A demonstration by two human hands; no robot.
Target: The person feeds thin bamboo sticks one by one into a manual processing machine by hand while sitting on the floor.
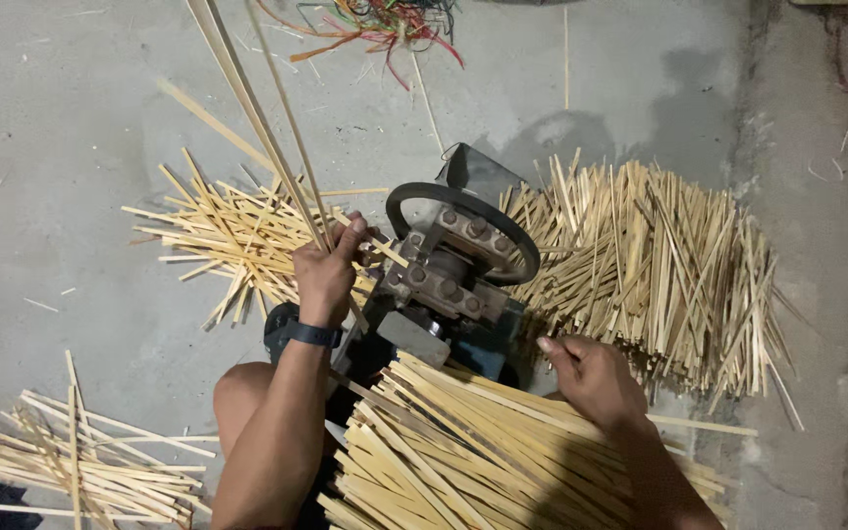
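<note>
A grey concrete floor (71, 118) fills the frame. On it, right of centre, lies the largest heap of short bamboo sticks (669, 275), fanned out. A second thick bundle of longer bamboo strips (463, 461) spreads across the bottom centre. A smaller pile of cut sticks (228, 240) sits left of centre, and another loose pile (80, 466) lies in the lower left corner. In the middle stands a small metal machine (449, 270) with a dark ring-shaped wheel and bolted plates.

The left hand (326, 275), with a dark wristband, is closed around a few long thin strips (257, 108) that run up to the upper left of the frame, right beside the machine. The right hand (591, 378) rests on the bottom bundle, fingers curled and pinching at its strips. A tangle of coloured cords (385, 25) lies at the top centre.
</note>
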